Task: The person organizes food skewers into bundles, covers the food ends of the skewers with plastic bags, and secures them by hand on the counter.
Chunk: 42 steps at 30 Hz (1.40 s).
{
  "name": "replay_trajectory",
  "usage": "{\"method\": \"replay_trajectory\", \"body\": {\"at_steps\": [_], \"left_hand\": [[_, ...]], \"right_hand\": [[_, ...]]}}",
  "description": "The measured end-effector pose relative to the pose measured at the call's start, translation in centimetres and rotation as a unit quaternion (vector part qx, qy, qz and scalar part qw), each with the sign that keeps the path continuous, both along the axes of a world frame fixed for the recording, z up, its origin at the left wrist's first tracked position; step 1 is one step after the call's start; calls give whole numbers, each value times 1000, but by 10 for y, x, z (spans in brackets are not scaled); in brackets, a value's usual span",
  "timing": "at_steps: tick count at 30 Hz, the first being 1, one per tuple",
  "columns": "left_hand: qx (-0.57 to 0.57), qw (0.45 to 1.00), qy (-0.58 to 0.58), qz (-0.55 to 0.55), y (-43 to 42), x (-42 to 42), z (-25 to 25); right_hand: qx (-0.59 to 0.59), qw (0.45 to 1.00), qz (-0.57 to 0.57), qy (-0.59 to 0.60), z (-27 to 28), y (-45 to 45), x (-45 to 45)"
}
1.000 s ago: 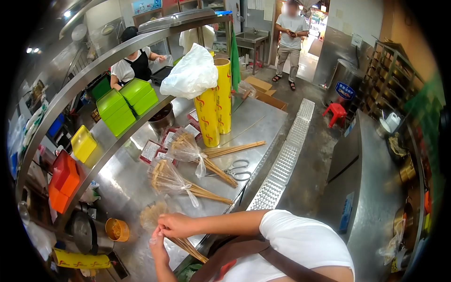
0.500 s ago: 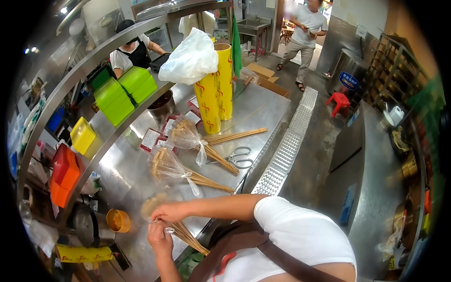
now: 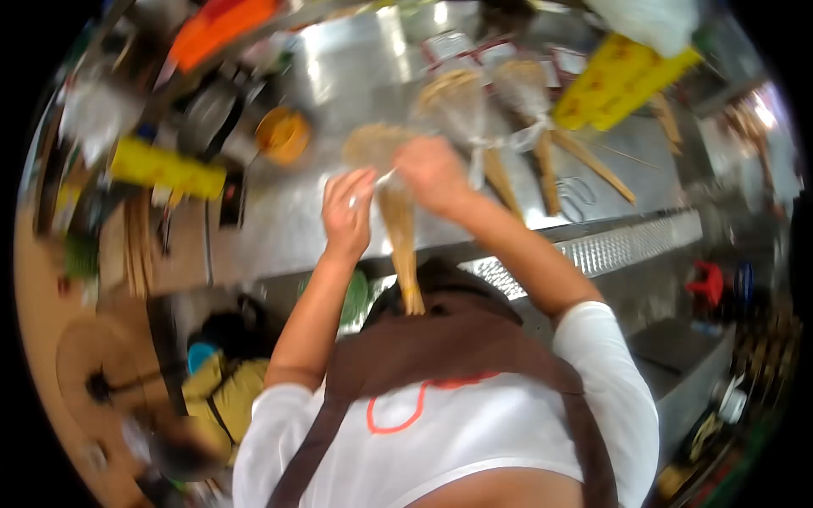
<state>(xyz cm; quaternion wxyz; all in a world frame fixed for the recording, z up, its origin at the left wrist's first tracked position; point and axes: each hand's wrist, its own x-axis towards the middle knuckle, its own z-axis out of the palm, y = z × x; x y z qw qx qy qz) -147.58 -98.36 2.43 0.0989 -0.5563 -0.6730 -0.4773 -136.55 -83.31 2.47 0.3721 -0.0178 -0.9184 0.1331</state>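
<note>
A bundle of thin wooden skewers lies with its sticks toward my apron, its tan upper end under a clear plastic bag. My left hand is closed in a pinch on a twisted end of the bag, left of the bundle's neck. Opposite it, my right hand closes on the bag's other end; its fingers are blurred. A whitish strip of plastic shows between the two hands. To the right lie a second bagged skewer bundle and a third bagged bundle, both with knotted bags.
Scissors lie near the steel table's front edge. Yellow rolls stand at the far right. An orange tub, a dark pot and a yellow roll are on the left. A red stool is on the floor.
My view has swung left and down over the table and my apron. My hands, close together at the bag's neck before, are now apart on either side of it.
</note>
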Motion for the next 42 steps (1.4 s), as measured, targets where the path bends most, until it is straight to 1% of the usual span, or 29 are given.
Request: {"method": "replay_trajectory", "body": {"at_steps": [2, 5, 7, 8, 9, 10, 11, 13, 14, 15, 16, 17, 18, 19, 20, 21, 23, 24, 25, 27, 29, 30, 31, 32, 33, 34, 38, 40, 42], "left_hand": [[5, 999, -32, 36, -13, -4, -11], [-18, 997, -35, 68, -42, -3, -48], [-75, 989, -123, 40, -56, 3, -61], [-84, 959, -267, 51, -56, 7, -64], [-86, 957, -272, 54, -51, 12, -54], [-40, 927, -371, 34, -45, 13, -42], [10, 887, -461, 12, -38, 12, -29], [-2, 890, -455, -16, -31, 8, -25], [47, 840, -535, -81, -24, 8, -26], [93, 775, -607, -147, -16, 8, -26], [120, 768, -619, -110, -8, 13, -24], [114, 767, -620, -121, -5, 10, -26], [139, 748, -640, -111, -5, 5, -31], [162, 727, -659, -101, -4, 1, -36], [157, 735, -655, -85, -2, 3, -28], [146, 734, -656, -95, -4, 0, -30], [63, 764, -640, -58, -13, -12, -36], [54, 763, -641, -70, -19, -15, -37], [53, 760, -645, -60, -23, -18, -37], [43, 756, -650, -63, -24, -15, -32], [42, 796, -603, -39, -25, -9, -22], [10, 835, -547, -48, -27, -12, -21], [5, 835, -547, -57, -25, -11, -20], [-6, 864, -502, -23, -22, -5, -6], [-16, 891, -454, 10, -18, -2, 2], [-40, 905, -423, 1, -18, -4, -3], [-57, 923, -378, -36, -18, -11, -21], [-16, 810, -570, -141, -21, -20, -31], [-46, 813, -560, -152, -19, -10, -32]], "right_hand": [[30, 994, -64, -77, -10, 9, 7], [17, 986, -88, -138, -51, 24, 31], [-43, 980, -86, -176, -70, 24, 43], [-41, 980, -84, -178, -69, 25, 40], [-139, 978, -66, -142, -62, 21, 40], [-235, 965, -49, -104, -54, 16, 39], [-234, 965, -48, -106, -44, 12, 34], [-438, 897, 60, -16, -16, -5, 19], [-564, 821, 89, -16, 0, -18, 10], [-562, 823, 83, -10, 1, -26, 0], [-676, 725, 132, 13, 1, -31, -8], [-772, 609, 178, 38, 0, -32, -13], [-771, 612, 170, 48, -5, -29, -16], [-802, 564, 188, 61, -15, -24, -20], [-830, 513, 207, 76, -22, -20, -22], [-829, 515, 199, 89, -24, -20, -23], [-852, 512, 100, 43, -28, -16, -25], [-860, 490, 132, 56, -36, -12, -26], [-858, 494, 124, 69, -45, -10, -25], [-820, 571, 19, 21, -44, -17, -27], [-651, 759, -5, -27, -42, -25, -26], [-614, 787, 24, -46, -32, -33, -22], [-577, 812, 55, -66, -23, -42, -19], [-578, 813, 48, -61, -18, -49, -16], [-477, 871, 41, -108, -15, -56, -14], [-369, 916, 33, -154, -12, -61, -12], [-380, 908, -26, -173, -5, -72, -14], [-575, 808, 34, -124, -2, -68, -11], [-724, 678, 112, -48, -12, -66, -11]]}}
